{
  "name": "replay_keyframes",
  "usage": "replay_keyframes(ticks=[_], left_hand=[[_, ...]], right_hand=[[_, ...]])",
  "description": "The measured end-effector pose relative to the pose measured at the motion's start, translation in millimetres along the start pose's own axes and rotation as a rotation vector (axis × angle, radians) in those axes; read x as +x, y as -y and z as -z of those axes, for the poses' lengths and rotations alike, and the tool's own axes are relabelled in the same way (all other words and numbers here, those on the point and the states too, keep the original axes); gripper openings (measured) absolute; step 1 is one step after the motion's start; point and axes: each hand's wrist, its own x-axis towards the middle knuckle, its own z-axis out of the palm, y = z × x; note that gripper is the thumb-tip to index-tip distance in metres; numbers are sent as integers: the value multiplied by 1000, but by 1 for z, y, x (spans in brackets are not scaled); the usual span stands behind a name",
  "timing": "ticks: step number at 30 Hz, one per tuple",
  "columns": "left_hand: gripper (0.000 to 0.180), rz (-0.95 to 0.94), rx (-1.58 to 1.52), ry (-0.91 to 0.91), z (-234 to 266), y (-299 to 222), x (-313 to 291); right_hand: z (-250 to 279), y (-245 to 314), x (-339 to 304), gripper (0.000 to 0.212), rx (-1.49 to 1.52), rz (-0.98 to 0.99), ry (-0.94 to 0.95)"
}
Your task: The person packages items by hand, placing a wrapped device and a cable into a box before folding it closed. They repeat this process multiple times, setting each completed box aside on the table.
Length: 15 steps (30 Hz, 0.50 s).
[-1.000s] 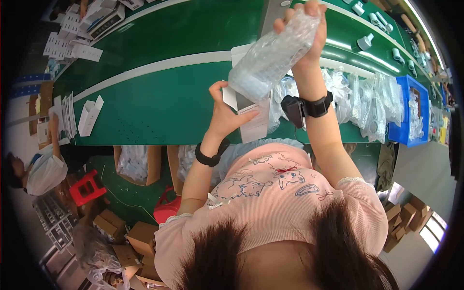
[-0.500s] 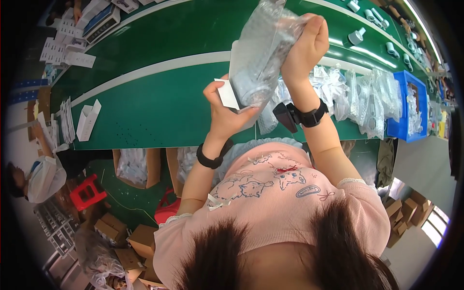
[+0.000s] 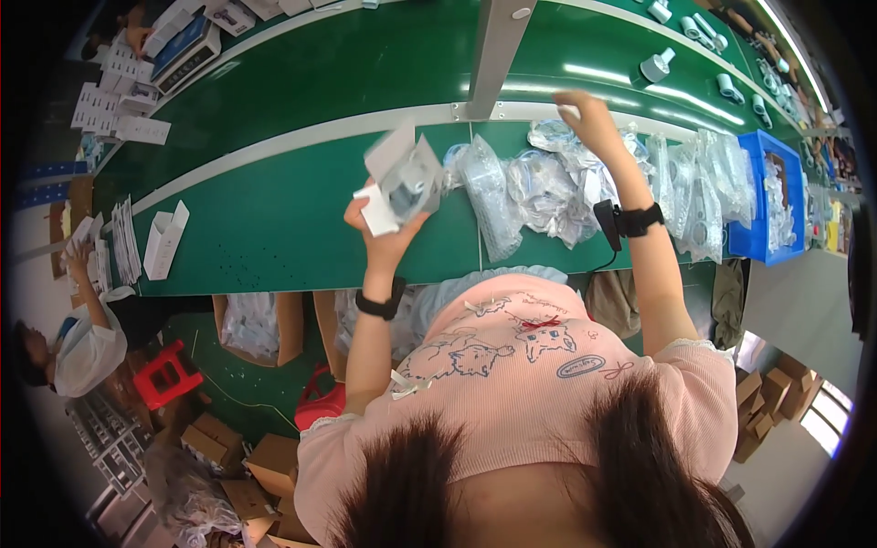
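My left hand (image 3: 390,239) is closed around a small white box (image 3: 390,157), held above the green bench with its end flaps open. Inside its mouth shows a grey round part in a clear bag (image 3: 411,192), slightly blurred. My right hand (image 3: 592,121) is raised over the bench with thumb and fingers apart and nothing in it. Just below it lies a heap of clear plastic-bagged parts (image 3: 571,196). A bubble-wrap bag (image 3: 491,196) lies at the heap's left side, near the box.
Farther right are more bubble-wrap bags (image 3: 708,187) and a blue bin (image 3: 744,239). At left stand an open white box (image 3: 164,239) and a stack of flat cartons (image 3: 126,239). A grey post (image 3: 493,64) rises behind the bench. Another person (image 3: 87,338) works at far left.
My right hand has let go of the bagged part and moved right, away from the box. The bag has sunk into the box, which my left hand has brought left and lower.
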Motion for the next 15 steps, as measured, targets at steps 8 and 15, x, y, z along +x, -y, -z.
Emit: replay_keyframes(ticks=[8, 15], left_hand=[[74, 56, 182, -17, 20, -43, -1], [19, 97, 509, 2, 28, -69, 12]], right_hand=[[-55, -101, -13, 42, -321, -124, 279], [-59, -79, -19, 33, -42, 56, 175]])
